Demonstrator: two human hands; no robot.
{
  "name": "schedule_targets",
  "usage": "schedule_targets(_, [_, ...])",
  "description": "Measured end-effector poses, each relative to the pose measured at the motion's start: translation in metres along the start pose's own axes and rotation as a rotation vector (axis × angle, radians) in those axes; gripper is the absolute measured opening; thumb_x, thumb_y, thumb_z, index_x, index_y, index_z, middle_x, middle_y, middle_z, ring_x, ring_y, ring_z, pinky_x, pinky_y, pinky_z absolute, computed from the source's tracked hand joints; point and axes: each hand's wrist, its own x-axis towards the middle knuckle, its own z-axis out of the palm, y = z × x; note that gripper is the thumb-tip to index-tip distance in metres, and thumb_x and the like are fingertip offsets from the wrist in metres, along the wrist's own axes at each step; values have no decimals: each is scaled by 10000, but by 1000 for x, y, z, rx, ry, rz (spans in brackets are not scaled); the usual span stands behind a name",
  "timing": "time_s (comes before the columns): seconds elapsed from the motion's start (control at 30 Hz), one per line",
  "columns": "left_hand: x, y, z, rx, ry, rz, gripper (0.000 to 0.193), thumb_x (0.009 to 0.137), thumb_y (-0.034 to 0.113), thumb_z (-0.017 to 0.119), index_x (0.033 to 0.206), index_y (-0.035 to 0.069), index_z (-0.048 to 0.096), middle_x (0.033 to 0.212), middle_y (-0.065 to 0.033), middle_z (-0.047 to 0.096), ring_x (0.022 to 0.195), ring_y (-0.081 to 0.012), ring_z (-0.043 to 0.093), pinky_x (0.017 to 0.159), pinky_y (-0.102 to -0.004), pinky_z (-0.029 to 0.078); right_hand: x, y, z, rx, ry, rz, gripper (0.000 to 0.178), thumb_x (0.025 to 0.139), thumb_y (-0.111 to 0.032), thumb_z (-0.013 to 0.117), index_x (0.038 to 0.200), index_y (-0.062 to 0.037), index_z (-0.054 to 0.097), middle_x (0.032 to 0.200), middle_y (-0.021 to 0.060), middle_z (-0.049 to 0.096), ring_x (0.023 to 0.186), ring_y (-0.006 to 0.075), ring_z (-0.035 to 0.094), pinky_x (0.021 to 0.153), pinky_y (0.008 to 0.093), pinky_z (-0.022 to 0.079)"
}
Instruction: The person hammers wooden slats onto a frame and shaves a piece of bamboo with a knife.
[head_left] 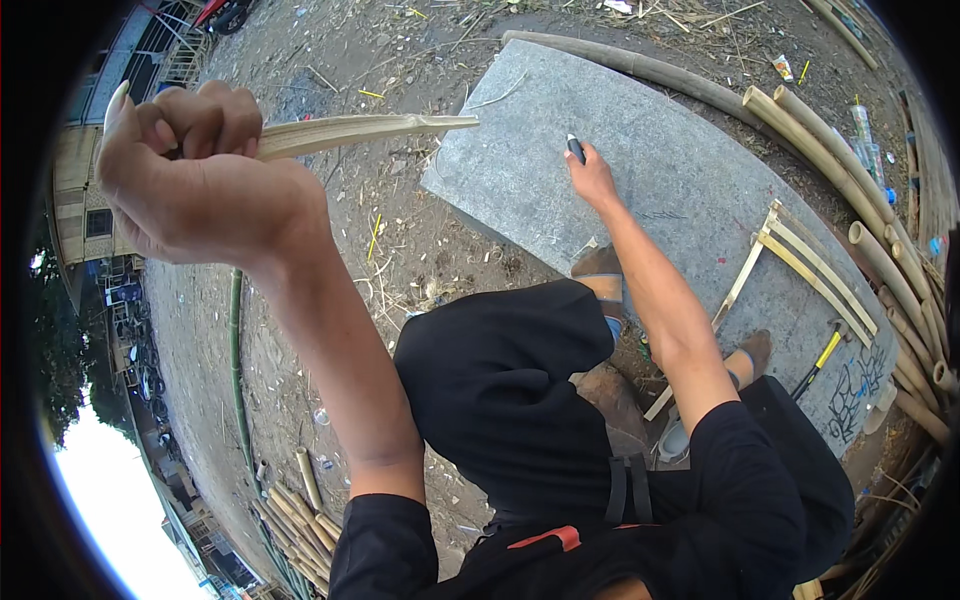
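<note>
My left hand [205,175] is raised at the left, its fingers closed around one end of a split bamboo strip [360,134]. The strip points right, and its thin far tip shows in front of the corner of a grey slab [530,190]. Over the slab, my right hand [592,178] grips a short dark-handled tool [575,149] with a small pale tip. Whether it is a knife or a marker is too small to tell. The strip and the tool are apart.
On the slab's right side lie joined bamboo strips [815,272] and a hammer [820,362] with a yellow and black handle. Bamboo poles [830,150] line the slab's far right edge. More cut bamboo [295,525] lies at lower left. Litter and shavings dot the dirt ground [330,225].
</note>
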Motion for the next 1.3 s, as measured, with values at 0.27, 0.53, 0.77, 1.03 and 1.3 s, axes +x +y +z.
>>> schedule_targets(0.27, [4,24,15,-97,26,34,288,864,237,407,664,171,210,513,26,202,468,-94,147,456,-267,141,11,-27,44,-50,-452,-45,422,915,-328,628,1252,-74,609,893,133,688,841,270,664,767,409,492])
schedule_targets(0.53, [-2,10,13,-84,34,-3,296,847,239,448,669,175,221,511,25,207,463,-84,146,445,-265,128,-33,-15,50,-25,-328,-106,441,908,-301,616,1306,-112,583,1158,207,661,1065,339,628,913,408,477])
schedule_targets(0.77, [6,11,1,-119,-22,166,284,960,273,371,719,158,276,519,37,205,424,-58,159,384,-231,142,35,-15,45,101,55,39,478,915,-279,601,1351,-100,525,1074,211,664,970,327,638,836,442,497])
schedule_targets(1.03, [3,-11,11,-203,-63,-80,355,878,266,463,649,189,204,506,42,185,462,-75,137,454,-276,118,-8,-54,61,-147,-710,-192,418,900,-272,619,1288,-119,597,952,141,680,868,260,640,742,412,493])
schedule_targets(1.3, [-22,-61,36,-379,-34,-401,313,910,247,455,694,156,249,526,32,206,482,-86,169,477,-286,164,-136,1,-42,110,43,208,416,918,-322,591,1208,-22,587,1023,239,671,983,413,639,836,449,478])
